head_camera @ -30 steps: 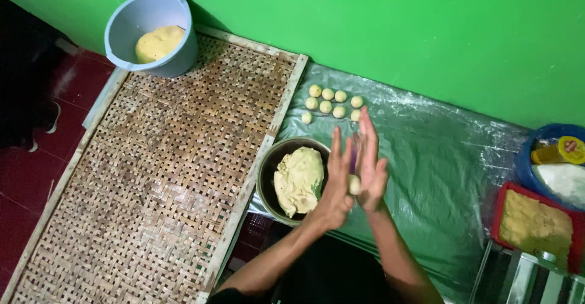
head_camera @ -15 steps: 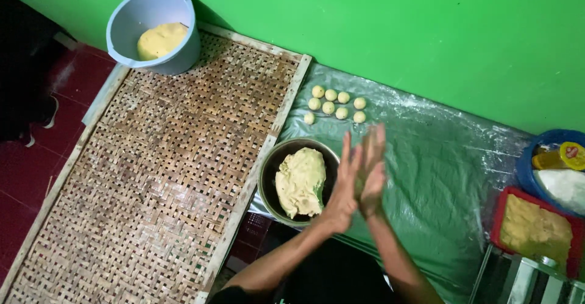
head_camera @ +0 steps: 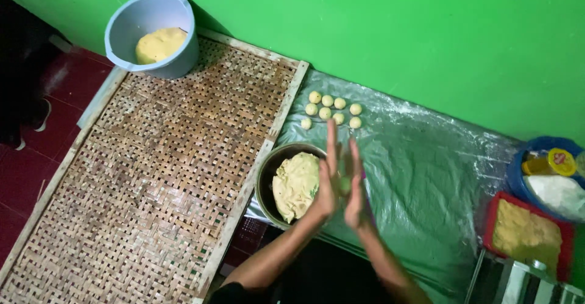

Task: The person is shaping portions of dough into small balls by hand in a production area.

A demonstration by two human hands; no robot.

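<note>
Just right of the dark bowl: one small dough ball, pressed between the upright palms of the left hand and right hand, fingers straight. In the bowl: a yellow dough mass. Beyond the bowl, on plastic sheet: eight finished dough balls. Left of the bowl: woven bamboo tray, carrying a blue bucket.
</note>
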